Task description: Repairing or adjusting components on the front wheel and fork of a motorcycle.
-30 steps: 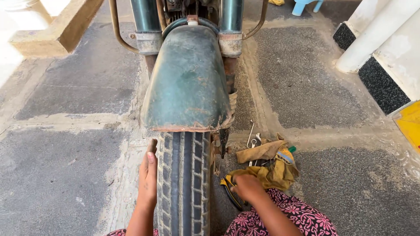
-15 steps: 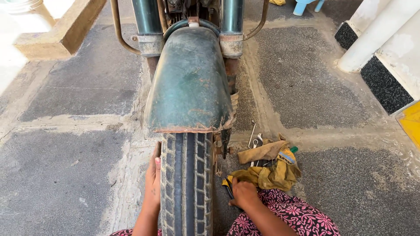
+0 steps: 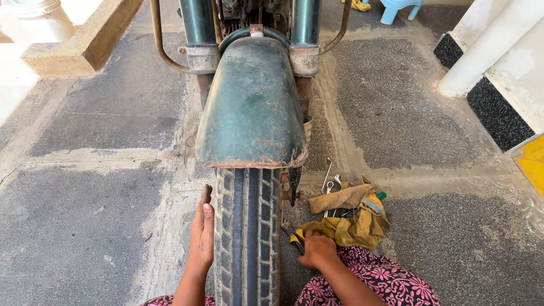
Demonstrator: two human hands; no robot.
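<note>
Black ribbed rubber, the upright front tyre of a motorcycle fills the lower middle of the view, under a dusty teal metal mudguard with rusty edges. The left hand lies open and flat, fingers straight, against the tyre's left sidewall. The right hand is curled on the ground just right of the tyre, closed around a dark-handled tool of which only a tip shows; what kind it is I cannot tell. Just beyond that hand a crumpled mustard-yellow cloth tool pouch lies on the grey concrete floor, with bare metal spanners sticking out of its far edge. A pale plastic bucket stands at the top left corner; its contents are hidden.
</note>
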